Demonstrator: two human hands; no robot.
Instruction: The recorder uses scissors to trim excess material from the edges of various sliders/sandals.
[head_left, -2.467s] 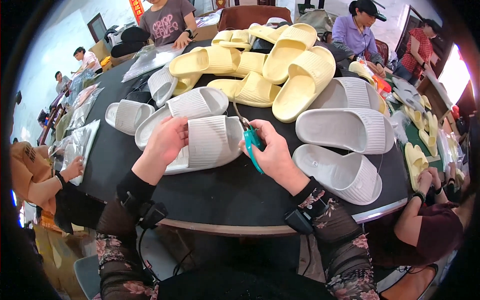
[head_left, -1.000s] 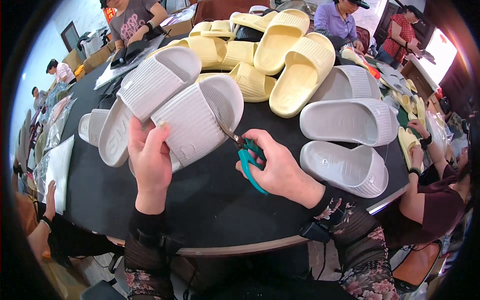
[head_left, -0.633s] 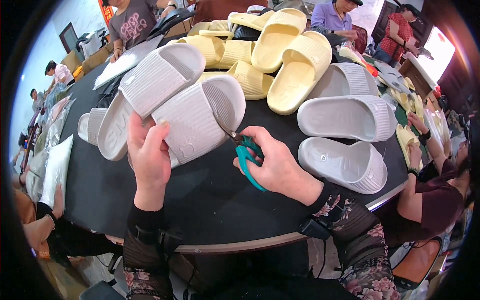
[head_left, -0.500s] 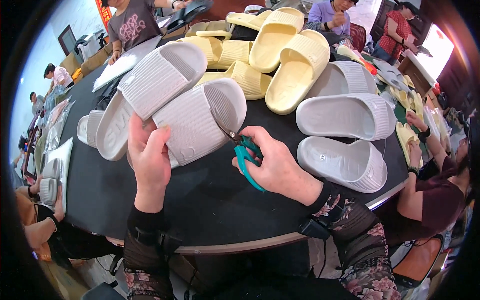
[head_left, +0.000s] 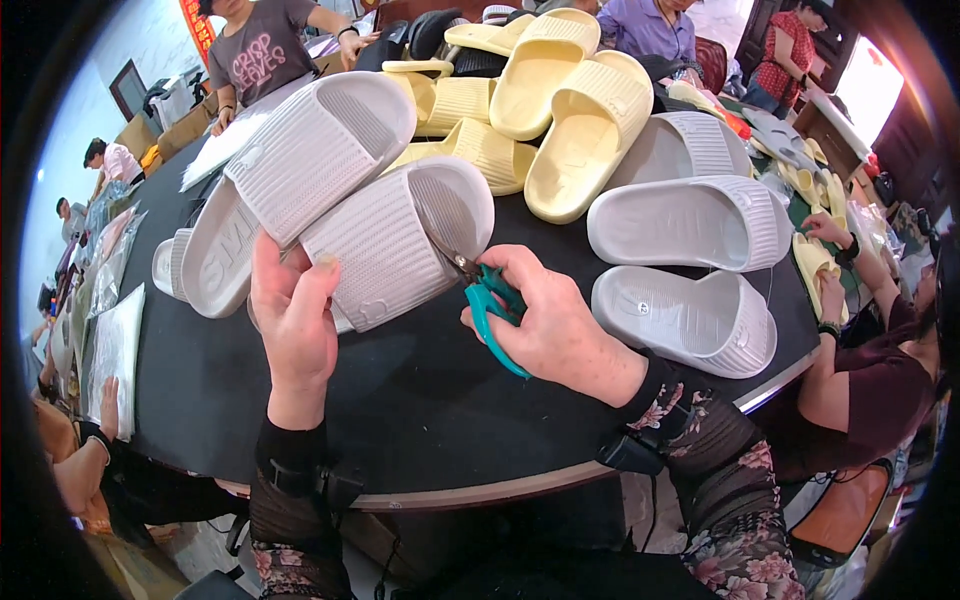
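My left hand (head_left: 297,335) is closed on a pair of light grey slide sandals, thumb on the ribbed strap of the nearer grey slide (head_left: 375,245). The other grey slide (head_left: 305,170) leans beside it, up and to the left, overlapping it. In my right hand (head_left: 575,330) is a pair of scissors (head_left: 488,320) with teal handles, gripped with fingers through the loops. Their dark blades reach the strap's right edge, at the opening of the nearer slide. Whether the blades touch the slide or a thread, I cannot make out.
Yellow slides (head_left: 585,130) are piled at the back of the black table (head_left: 440,420). Several grey slides (head_left: 680,225) lie at the right, another (head_left: 172,265) at the left. Co-workers sit or stand around; a clear plastic bag (head_left: 118,350) lies by the left one.
My hands, slides and scissors have barely moved. At the left, the co-worker's grey slides are out of sight and a hand rests on the bag. The far co-worker has lowered the black shoe.
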